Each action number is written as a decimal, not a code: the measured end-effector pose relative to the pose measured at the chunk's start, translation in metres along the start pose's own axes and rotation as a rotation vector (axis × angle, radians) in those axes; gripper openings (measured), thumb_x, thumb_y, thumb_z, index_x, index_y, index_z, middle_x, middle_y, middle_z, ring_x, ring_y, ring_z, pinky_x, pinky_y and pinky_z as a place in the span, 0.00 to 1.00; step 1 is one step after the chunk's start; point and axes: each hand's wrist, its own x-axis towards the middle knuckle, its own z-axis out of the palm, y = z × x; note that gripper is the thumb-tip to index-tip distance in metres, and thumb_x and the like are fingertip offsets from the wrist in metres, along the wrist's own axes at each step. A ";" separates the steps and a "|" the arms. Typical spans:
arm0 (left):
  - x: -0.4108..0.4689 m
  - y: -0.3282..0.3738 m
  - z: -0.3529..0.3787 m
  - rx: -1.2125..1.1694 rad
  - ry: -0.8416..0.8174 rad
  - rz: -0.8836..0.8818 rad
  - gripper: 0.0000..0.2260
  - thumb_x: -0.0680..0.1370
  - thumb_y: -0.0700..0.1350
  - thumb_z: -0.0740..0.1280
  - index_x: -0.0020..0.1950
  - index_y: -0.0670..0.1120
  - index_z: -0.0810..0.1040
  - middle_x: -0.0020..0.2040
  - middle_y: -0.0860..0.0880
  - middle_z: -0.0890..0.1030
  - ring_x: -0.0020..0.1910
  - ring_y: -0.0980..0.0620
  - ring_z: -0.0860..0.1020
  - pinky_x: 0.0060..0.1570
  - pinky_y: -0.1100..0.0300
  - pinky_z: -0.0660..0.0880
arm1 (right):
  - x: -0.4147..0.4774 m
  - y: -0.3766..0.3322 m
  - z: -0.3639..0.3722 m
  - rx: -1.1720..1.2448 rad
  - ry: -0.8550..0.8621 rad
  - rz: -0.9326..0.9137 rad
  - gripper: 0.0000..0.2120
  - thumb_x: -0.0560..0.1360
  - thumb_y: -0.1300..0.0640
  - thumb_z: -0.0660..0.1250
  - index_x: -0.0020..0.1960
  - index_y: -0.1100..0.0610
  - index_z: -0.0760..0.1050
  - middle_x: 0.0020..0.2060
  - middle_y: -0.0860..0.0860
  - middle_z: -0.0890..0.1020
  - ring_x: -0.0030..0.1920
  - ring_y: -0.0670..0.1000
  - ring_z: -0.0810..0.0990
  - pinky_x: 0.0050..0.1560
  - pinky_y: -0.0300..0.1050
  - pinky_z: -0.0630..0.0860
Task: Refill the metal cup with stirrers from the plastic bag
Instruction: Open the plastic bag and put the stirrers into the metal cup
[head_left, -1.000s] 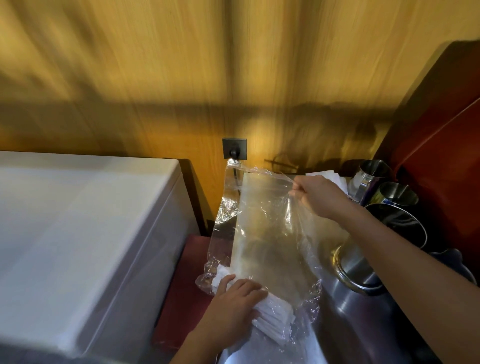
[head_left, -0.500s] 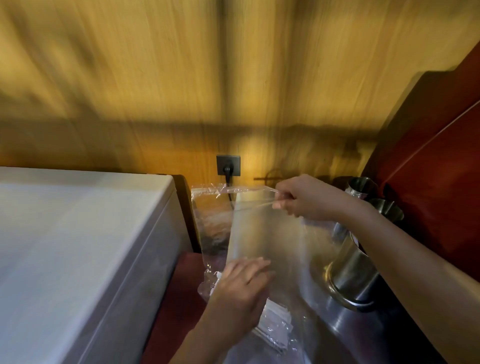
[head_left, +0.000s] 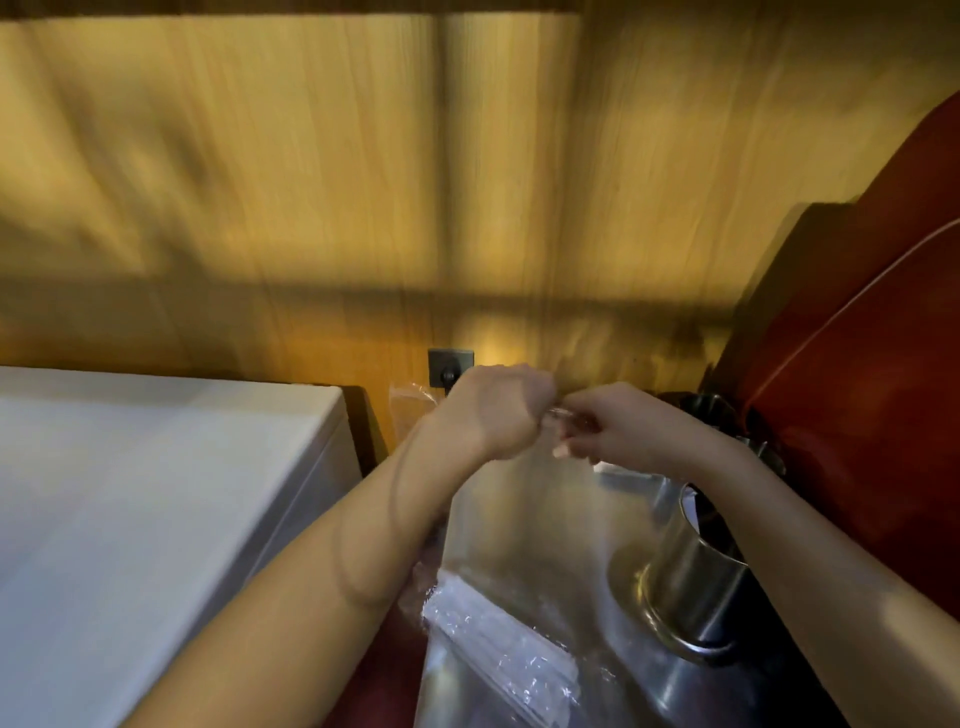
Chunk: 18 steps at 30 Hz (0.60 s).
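Note:
A clear plastic bag (head_left: 524, 525) hangs upright in front of me, its top edge pinched between both hands. My left hand (head_left: 493, 410) grips the top from the left, my right hand (head_left: 618, 428) from the right, the two almost touching. White wrapped stirrers (head_left: 493, 649) lie bunched at the bag's bottom. A metal cup (head_left: 691, 577) stands to the right of the bag, under my right forearm; its opening is mostly hidden.
A white appliance (head_left: 156, 493) with a flat top fills the left. A dark wall socket (head_left: 451, 366) sits on the wooden wall behind my hands. More metal cups (head_left: 711, 410) and a red-brown machine (head_left: 857, 389) crowd the right. The steel counter (head_left: 675, 691) lies below.
My left hand left the stirrers at the bag's bottom and rose to the top edge beside my right hand. The view tilted, and the bag now hangs nearer to me.

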 end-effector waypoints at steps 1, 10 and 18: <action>0.001 -0.003 0.000 -0.022 0.005 -0.006 0.06 0.75 0.38 0.61 0.48 0.42 0.77 0.44 0.43 0.80 0.48 0.41 0.78 0.37 0.53 0.71 | -0.003 0.004 -0.002 -0.008 0.006 0.009 0.09 0.70 0.55 0.70 0.34 0.48 0.71 0.31 0.45 0.75 0.31 0.43 0.73 0.32 0.38 0.69; -0.002 -0.027 -0.015 -0.122 -0.120 -0.058 0.11 0.74 0.46 0.67 0.55 0.48 0.74 0.52 0.48 0.78 0.54 0.44 0.77 0.50 0.51 0.75 | -0.026 0.033 -0.006 0.212 0.124 0.084 0.11 0.68 0.60 0.72 0.33 0.47 0.76 0.35 0.47 0.80 0.40 0.49 0.79 0.44 0.47 0.76; 0.013 0.010 -0.023 -0.138 0.056 0.068 0.10 0.74 0.50 0.65 0.35 0.47 0.71 0.34 0.49 0.75 0.40 0.43 0.75 0.27 0.59 0.59 | -0.020 0.016 -0.006 0.432 0.375 -0.007 0.15 0.66 0.64 0.73 0.34 0.44 0.74 0.31 0.45 0.79 0.32 0.38 0.76 0.36 0.36 0.72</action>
